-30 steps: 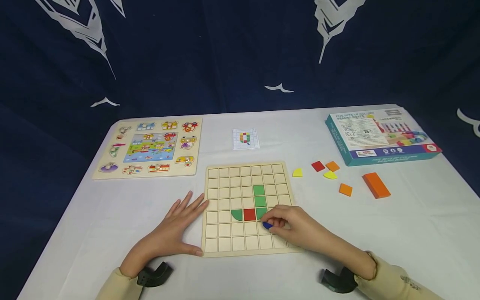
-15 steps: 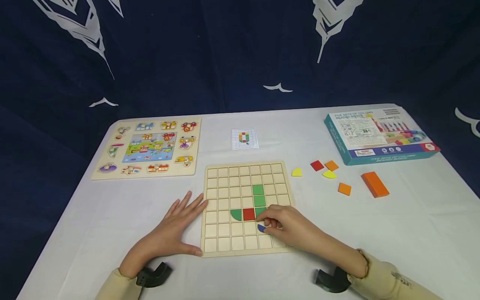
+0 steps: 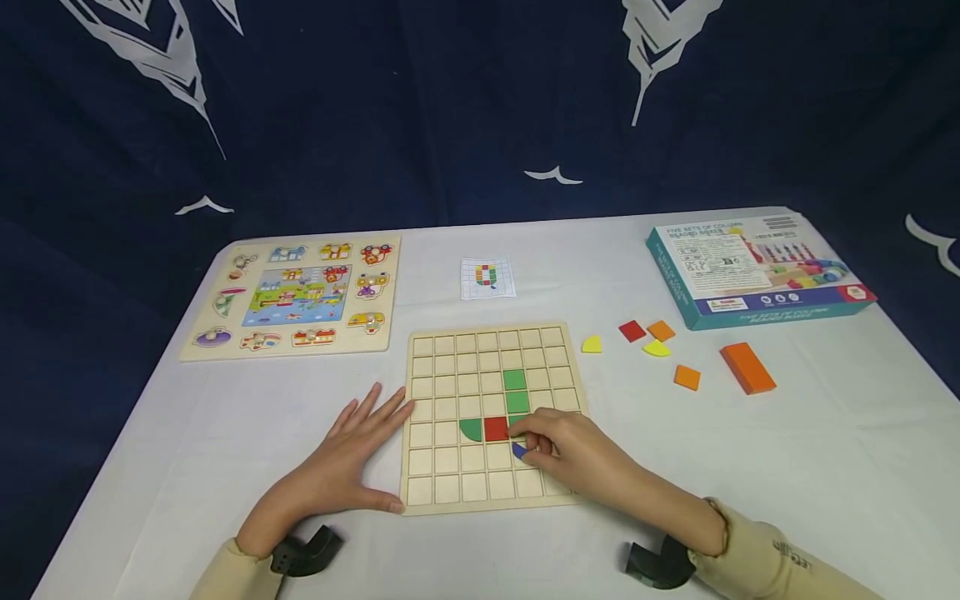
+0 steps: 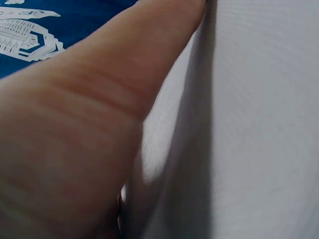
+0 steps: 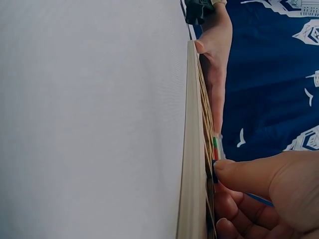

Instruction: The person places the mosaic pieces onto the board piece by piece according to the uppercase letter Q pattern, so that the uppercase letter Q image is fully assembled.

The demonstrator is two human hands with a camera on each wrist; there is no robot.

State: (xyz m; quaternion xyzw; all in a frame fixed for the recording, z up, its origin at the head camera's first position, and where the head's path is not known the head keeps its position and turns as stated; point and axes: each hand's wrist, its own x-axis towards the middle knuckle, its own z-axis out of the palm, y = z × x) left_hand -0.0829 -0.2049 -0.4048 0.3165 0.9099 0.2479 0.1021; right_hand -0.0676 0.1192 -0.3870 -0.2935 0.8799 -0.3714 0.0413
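My right hand [image 3: 577, 450] pinches a small blue piece [image 3: 519, 451] with a curved edge just over the gridded wooden board [image 3: 437, 487]. In the right wrist view the thumb presses on the blue piece [image 5: 215, 172] close to the board's surface; whether it touches the grid I cannot tell. On the board lie green squares [image 3: 517, 402] in a column, a red square [image 3: 496, 429], and a green quarter-round piece [image 3: 471, 430]. Another green piece is partly covered by my right fingers. Spread beside the board's left edge, my left hand [image 3: 337, 467] touches it with fingertips and thumb.
Right of the board lie yellow quarter-rounds [image 3: 592, 344], a red square [image 3: 632, 331], orange squares [image 3: 686, 377] and an orange block [image 3: 747, 368]. Behind are a pattern card [image 3: 487, 292], a picture puzzle board [image 3: 382, 329] and a teal-edged box [image 3: 780, 318].
My right hand has shifted slightly left with the blue piece, which turned in the fingers. My left hand has stayed at the board's edge.
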